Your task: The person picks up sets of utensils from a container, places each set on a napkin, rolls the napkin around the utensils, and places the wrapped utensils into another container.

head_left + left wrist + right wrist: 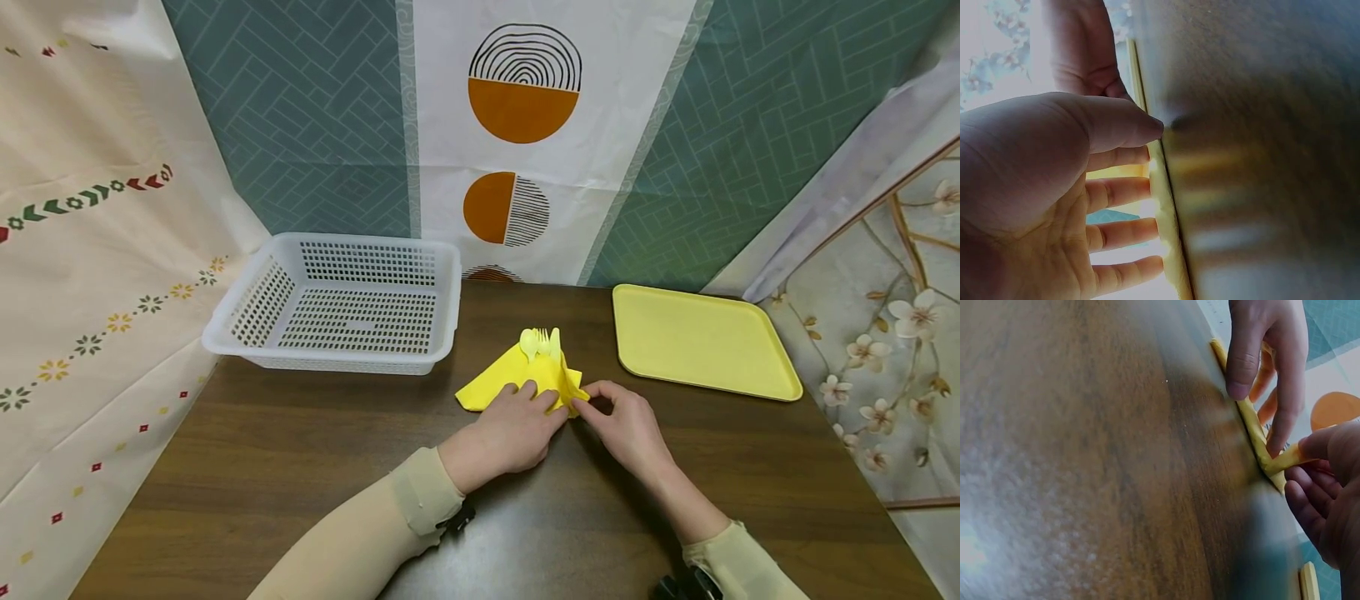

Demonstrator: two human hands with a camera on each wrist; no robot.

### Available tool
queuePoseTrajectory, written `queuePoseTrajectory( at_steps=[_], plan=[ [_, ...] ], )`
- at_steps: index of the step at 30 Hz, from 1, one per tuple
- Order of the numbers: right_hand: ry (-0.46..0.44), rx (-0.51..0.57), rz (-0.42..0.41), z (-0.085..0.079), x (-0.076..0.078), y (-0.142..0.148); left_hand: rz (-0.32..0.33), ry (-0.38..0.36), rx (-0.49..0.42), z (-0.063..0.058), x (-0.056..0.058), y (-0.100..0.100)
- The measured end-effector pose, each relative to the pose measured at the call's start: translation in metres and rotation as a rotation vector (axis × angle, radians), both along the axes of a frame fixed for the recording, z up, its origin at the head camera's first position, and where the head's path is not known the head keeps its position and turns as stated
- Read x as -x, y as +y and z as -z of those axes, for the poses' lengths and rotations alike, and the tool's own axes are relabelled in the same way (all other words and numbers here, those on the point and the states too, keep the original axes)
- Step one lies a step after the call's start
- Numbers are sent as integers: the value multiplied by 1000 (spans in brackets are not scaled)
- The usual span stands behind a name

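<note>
A yellow napkin (491,382) lies folded on the wooden table, its left side tapering to a corner. Out of its top stick a pale yellow spoon (528,342), a fork (542,340) and a knife (555,343); their lower parts are hidden in the cloth. My left hand (516,427) rests on the napkin with fingers spread and fairly straight, fingertips pressing its near edge in the left wrist view. My right hand (626,421) pinches the napkin's right edge between thumb and index finger, lifting that flap a little, as the right wrist view also shows.
At the back left stands a white perforated plastic basket (442,354). A flat yellow tray (705,342) lies at the back right. Patterned cloth hangs behind the table (300,467) and along both sides.
</note>
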State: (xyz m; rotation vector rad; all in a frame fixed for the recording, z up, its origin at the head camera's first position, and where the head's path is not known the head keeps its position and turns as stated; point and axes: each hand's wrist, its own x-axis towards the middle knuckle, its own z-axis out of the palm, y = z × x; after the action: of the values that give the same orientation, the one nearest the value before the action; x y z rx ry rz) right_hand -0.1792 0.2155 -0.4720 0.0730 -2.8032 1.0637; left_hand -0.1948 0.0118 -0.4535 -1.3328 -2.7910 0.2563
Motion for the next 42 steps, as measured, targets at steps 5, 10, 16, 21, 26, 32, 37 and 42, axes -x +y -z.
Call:
queuePoseTrajectory(
  at_steps=[5,10,16,21,26,32,37,42],
  plan=[
    [-3,-4,1,1,0,-1,17,11,-24,0,-1,-2],
    [1,-4,1,1,0,-1,25,40,-35,0,0,-2],
    [8,-10,-7,0,1,-2,28,44,-30,-1,0,-3],
    [8,-8,-17,-1,1,-3,44,4,-28,0,4,-6],
    [-1,-12,-30,-2,1,-5,67,-72,-42,-1,8,-11],
    [-13,-19,-42,-1,2,-8,91,-146,-62,-3,11,-14],
    [-24,-19,-48,0,4,-9,96,-166,-71,-2,12,-15],
    [-30,-30,-55,1,5,-11,92,-172,-72,-2,11,-16]
  ],
)
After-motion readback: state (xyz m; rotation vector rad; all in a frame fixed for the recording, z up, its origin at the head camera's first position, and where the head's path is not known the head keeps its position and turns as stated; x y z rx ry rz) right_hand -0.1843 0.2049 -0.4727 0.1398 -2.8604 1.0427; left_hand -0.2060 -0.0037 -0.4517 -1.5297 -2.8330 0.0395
